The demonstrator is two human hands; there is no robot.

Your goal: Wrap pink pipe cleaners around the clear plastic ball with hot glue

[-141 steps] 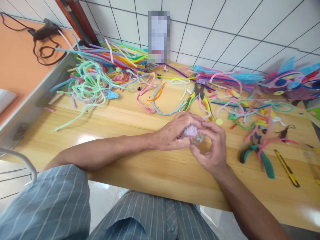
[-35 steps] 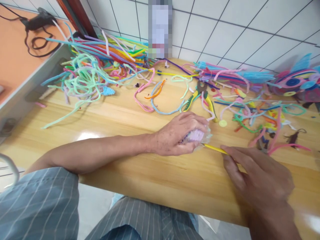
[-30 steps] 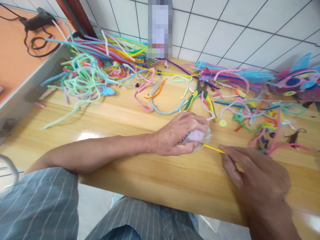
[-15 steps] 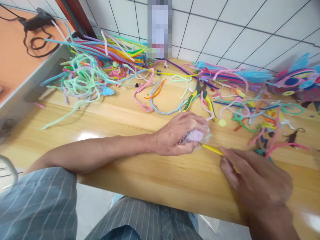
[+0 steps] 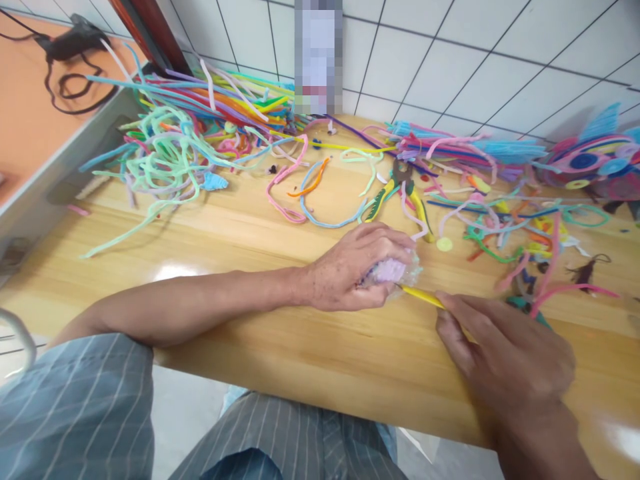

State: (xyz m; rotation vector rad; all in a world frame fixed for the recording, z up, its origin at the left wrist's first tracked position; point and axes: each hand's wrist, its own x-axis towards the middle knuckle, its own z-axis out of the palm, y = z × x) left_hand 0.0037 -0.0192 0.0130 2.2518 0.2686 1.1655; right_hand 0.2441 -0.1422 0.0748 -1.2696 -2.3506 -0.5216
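Note:
My left hand (image 5: 355, 270) is wrapped round a pale purple piece with clear, glittery wrapping (image 5: 391, 271) and rests on the wooden table (image 5: 280, 347). Between the fingers and thumb of my right hand (image 5: 505, 347) is a thin yellow tool (image 5: 423, 296). Its dark tip touches or nearly touches the purple piece beside my left thumb. Just behind my left hand lie pliers with yellow and green handles (image 5: 421, 208), their handles spread. A small pale yellow disc (image 5: 445, 244) is to the right of the pliers.
Tangled light green pipe cleaners (image 5: 170, 157) lie at the left, below a colourful bundle (image 5: 225, 100). More bundles (image 5: 465, 150) and loose scraps (image 5: 540, 233) cover the right side. A fish-like craft (image 5: 595, 160) stands at the far right. A tiled wall (image 5: 430, 60) rises behind.
My right hand has shifted slightly left and up with the yellow tool. My left hand keeps its grip in nearly the same place.

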